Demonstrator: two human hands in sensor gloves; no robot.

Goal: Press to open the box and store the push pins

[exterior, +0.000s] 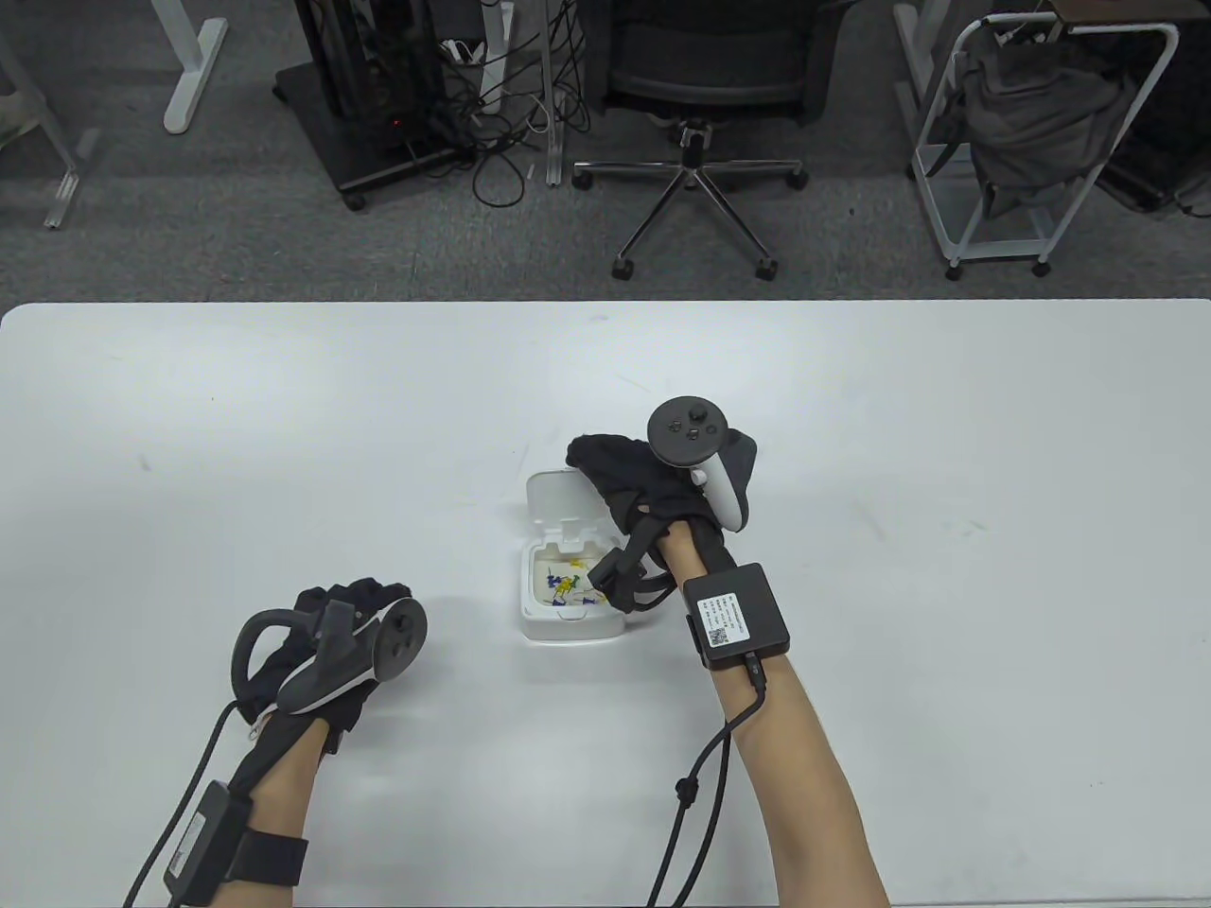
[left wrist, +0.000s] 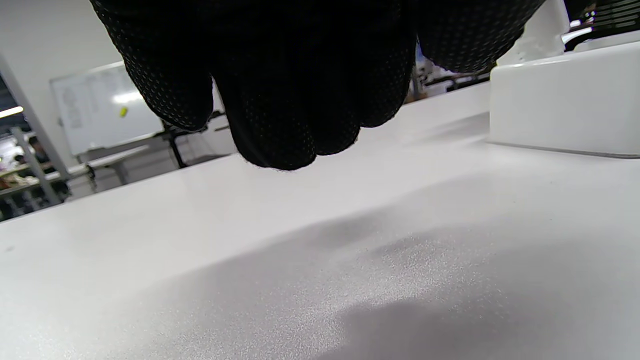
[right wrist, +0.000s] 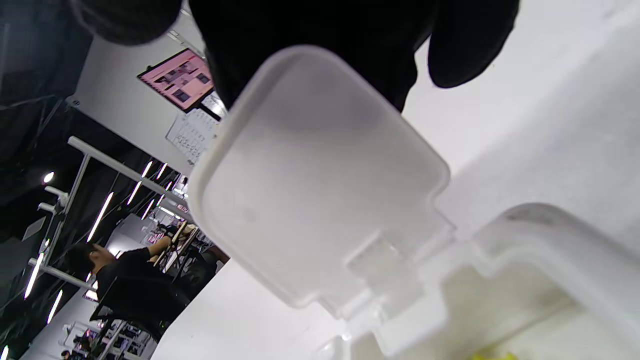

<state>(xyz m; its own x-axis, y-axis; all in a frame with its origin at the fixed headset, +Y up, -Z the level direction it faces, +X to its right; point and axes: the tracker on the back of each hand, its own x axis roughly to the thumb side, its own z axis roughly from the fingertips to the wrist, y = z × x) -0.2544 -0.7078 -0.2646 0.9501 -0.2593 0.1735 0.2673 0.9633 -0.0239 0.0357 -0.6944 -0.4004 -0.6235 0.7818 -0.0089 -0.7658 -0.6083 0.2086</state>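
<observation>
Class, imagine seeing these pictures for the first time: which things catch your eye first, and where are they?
The small white box at the table's middle stands open, with blue and yellow push pins inside. The right hand reaches over its raised lid. The left hand rests apart, left of the box.

A white table (exterior: 284,454) spans the near part of the scene. Beyond its far edge, grey carpet (exterior: 236,255) covers the floor. A black office chair (exterior: 695,123) on a chrome five-star base with castors stands at centre far. To its left is a black wheeled stand (exterior: 369,104) with tangled cables (exterior: 511,142) trailing onto the floor. A white desk leg (exterior: 194,66) is at the far left. At the far right, a white tubular rack (exterior: 1041,142) holds a grey bag (exterior: 1036,113). In the left wrist view, a whiteboard (left wrist: 95,107) hangs on the far wall. In the right wrist view, a pink-lit screen (right wrist: 177,80) is mounted high, and a seated person in black (right wrist: 130,280) appears in the distance
</observation>
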